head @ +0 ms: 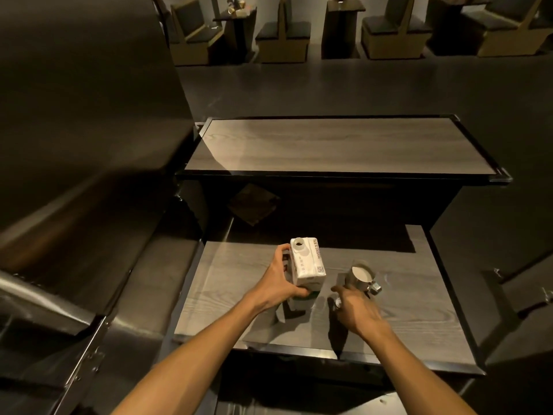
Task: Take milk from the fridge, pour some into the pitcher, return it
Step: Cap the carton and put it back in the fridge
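A white milk carton point(308, 263) stands upright on the grey wooden counter point(419, 310), its round spout uncapped on top. My left hand point(282, 280) is wrapped around the carton's left side. To the right stands a small steel pitcher point(362, 275) with milk inside and its handle toward me. My right hand point(356, 307) hovers just in front of the pitcher, fingers curled around a small pale object that looks like the carton's cap. The fridge is not recognisable in view.
A second, higher wooden counter point(338, 145) lies beyond the near one. A steel appliance with a hinged lid point(74, 295) fills the left side. Benches and small tables point(284, 34) stand far behind. Bare counter surface extends to the right of the pitcher.
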Demonstrator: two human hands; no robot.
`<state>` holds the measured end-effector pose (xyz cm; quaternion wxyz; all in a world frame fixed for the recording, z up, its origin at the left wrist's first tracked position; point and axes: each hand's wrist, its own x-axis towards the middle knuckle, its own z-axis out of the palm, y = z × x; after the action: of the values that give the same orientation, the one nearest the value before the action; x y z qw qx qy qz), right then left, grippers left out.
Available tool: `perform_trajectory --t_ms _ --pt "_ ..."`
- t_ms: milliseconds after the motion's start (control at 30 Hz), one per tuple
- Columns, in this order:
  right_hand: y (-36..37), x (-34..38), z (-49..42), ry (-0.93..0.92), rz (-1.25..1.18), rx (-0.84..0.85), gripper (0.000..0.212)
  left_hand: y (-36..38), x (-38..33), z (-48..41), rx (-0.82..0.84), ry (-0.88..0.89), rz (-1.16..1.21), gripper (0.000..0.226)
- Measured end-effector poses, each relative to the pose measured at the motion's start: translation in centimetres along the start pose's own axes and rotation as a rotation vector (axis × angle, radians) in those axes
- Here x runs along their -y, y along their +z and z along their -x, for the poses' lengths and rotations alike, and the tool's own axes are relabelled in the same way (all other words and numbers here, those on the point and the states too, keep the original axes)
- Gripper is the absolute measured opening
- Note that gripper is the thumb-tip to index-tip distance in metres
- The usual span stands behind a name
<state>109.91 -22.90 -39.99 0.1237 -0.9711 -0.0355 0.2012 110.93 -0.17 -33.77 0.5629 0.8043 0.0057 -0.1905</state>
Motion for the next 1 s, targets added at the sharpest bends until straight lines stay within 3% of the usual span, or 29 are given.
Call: perform_trajectory --t_ms 467,567,767,900,1000 --pt "4.8 0.0 0.1 0.011 0.101 -0.184 0.036 -0.7 2.2 -0.1 0.019 -0.018 0.048 0.105" --pt "3.0 0.8 0.5 0.042 -0.123 -0.256 0.04 -0.8 2.2 0.2 0.036 -0.021 0.046 0.106" --pt "-5.6 5.6 0.4 -0.067 -0.622 -0.606 0.028 -0.6 1.9 0.6 0.062 -0.039 0.05 0.109" --pt "-9.9 8.7 1.4 -0.282 -0.804 -0.62 0.022 -0.5 2.2 0.8 0.063 -0.032 0.054 0.11" --pt "-10.2 10.1 2.0 -0.337 -0.823 -0.565 0.023 -0.5 2.3 0.9 0.069 -0.028 0.052 0.106"
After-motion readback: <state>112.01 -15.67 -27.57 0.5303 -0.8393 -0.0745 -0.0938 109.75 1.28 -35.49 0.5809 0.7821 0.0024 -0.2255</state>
